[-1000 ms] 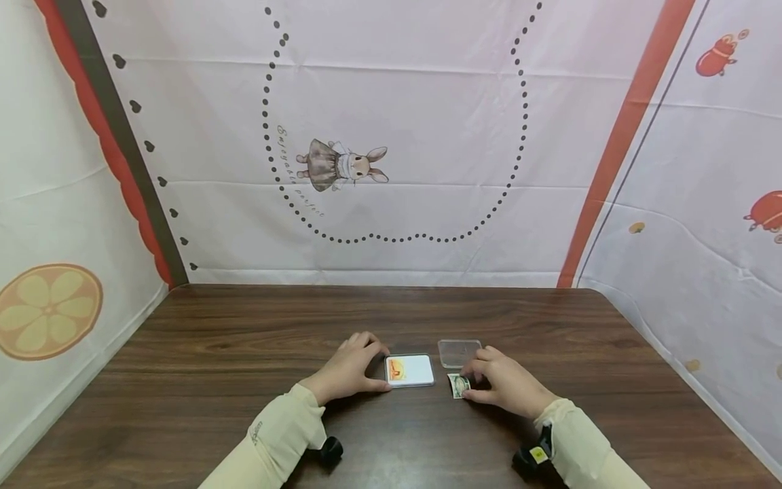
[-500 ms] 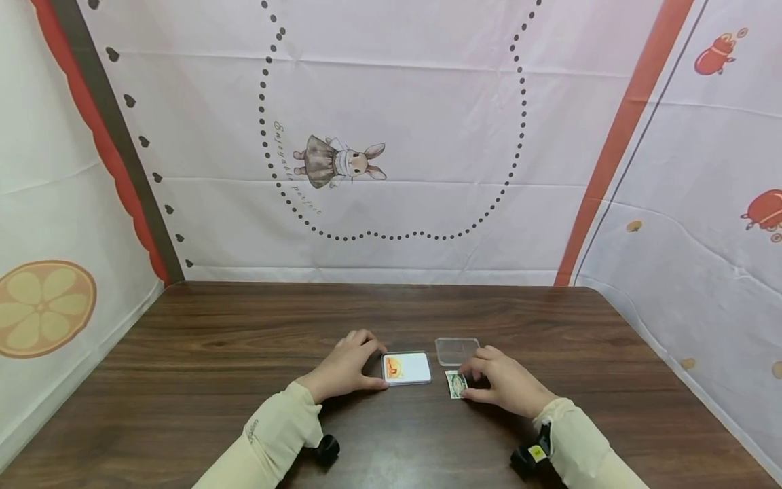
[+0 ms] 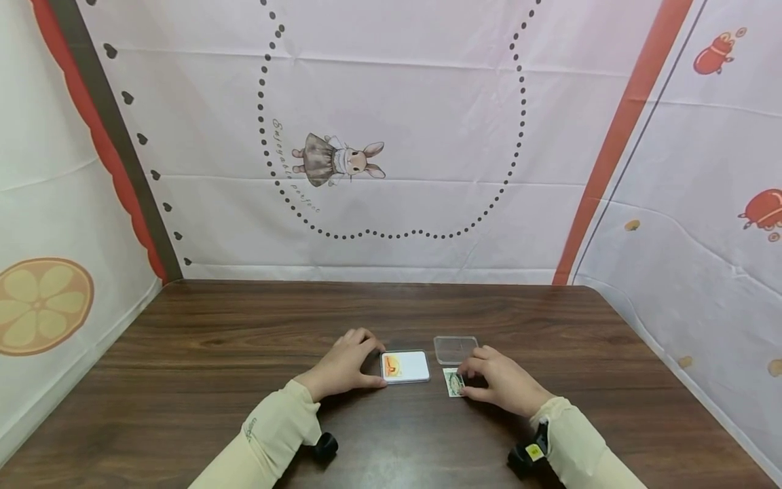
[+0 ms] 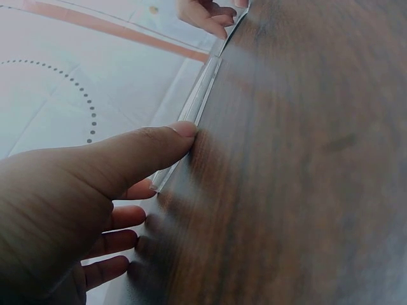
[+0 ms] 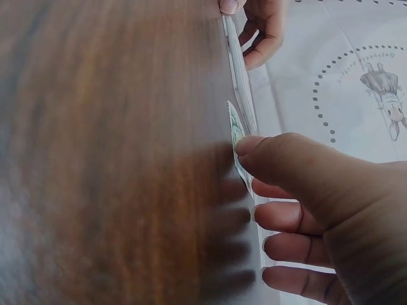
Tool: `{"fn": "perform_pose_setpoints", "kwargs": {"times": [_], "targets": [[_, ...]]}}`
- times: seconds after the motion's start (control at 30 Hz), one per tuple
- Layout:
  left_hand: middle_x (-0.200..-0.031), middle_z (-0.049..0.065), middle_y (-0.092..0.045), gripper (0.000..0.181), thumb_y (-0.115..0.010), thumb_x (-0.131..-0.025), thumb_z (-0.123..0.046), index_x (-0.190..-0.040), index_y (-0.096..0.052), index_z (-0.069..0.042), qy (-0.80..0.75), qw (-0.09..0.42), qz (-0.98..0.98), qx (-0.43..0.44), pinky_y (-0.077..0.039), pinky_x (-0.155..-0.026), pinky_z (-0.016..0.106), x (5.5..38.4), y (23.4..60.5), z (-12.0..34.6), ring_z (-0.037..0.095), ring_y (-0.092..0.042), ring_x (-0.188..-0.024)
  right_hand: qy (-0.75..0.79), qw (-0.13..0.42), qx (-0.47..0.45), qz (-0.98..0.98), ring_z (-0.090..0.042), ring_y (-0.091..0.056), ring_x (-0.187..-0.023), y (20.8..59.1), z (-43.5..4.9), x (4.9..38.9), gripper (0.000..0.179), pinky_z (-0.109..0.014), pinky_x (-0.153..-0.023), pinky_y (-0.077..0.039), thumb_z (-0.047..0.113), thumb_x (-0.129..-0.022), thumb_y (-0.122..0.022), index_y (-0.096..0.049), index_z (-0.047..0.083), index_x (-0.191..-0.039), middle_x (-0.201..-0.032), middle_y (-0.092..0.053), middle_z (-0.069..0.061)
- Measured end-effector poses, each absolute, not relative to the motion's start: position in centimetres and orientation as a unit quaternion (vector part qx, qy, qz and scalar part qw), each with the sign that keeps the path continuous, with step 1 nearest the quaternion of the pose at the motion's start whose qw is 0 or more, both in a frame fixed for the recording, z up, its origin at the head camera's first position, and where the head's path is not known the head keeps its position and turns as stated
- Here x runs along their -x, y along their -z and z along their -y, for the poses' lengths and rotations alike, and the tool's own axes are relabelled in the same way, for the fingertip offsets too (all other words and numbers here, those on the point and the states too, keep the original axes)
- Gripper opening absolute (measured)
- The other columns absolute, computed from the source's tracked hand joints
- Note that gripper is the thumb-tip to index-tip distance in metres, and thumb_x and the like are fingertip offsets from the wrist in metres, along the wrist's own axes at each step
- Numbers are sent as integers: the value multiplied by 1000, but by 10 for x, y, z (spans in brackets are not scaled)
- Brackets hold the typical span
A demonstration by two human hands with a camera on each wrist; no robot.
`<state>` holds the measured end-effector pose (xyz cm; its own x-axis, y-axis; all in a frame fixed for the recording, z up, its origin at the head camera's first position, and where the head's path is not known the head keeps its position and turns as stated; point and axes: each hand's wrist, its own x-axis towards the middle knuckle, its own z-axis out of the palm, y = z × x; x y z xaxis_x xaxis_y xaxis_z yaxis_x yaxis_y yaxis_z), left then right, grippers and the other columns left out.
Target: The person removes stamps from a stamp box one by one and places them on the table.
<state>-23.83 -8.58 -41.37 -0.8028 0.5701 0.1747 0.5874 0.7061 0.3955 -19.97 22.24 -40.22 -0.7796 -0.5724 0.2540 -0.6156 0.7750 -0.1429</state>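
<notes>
A flat clear plastic case (image 3: 412,367) holds a white insert with an orange picture at its left end. My left hand (image 3: 345,365) grips the case's left end, thumb at the near corner and index finger at the far one. In the left wrist view the case (image 4: 202,89) lies edge-on along the table. My right hand (image 3: 504,382) holds a small green-and-white stamp (image 3: 453,383) by its right side between thumb and fingers. Its toothed edge shows in the right wrist view, where my thumb lies on the stamp (image 5: 234,121).
A clear, shallow plastic lid (image 3: 453,349) lies right behind the stamp, close to my right fingers. All of this sits on a dark wood-grain table (image 3: 275,312). A printed cloth (image 3: 427,136) hangs at its back and sides.
The stamp looked bowed and partly raised one second ago; now it appears flatter. Both hands keep their hold, and the whole head view has shifted slightly.
</notes>
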Motion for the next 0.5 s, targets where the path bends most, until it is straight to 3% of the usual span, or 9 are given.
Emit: {"fn": "perform_pose_setpoints", "kwargs": {"times": [0.5], "targets": [[-112, 1, -48, 53, -68, -73, -50, -114, -56, -19, 215, 19, 925, 313, -35, -92, 41, 239, 413, 86, 19, -43, -105, -116, 79, -311, 940, -2, -49, -78, 400, -222, 198, 20, -21, -69, -45, 37, -78, -67, -65, 23, -93, -85, -52, 12]]}}
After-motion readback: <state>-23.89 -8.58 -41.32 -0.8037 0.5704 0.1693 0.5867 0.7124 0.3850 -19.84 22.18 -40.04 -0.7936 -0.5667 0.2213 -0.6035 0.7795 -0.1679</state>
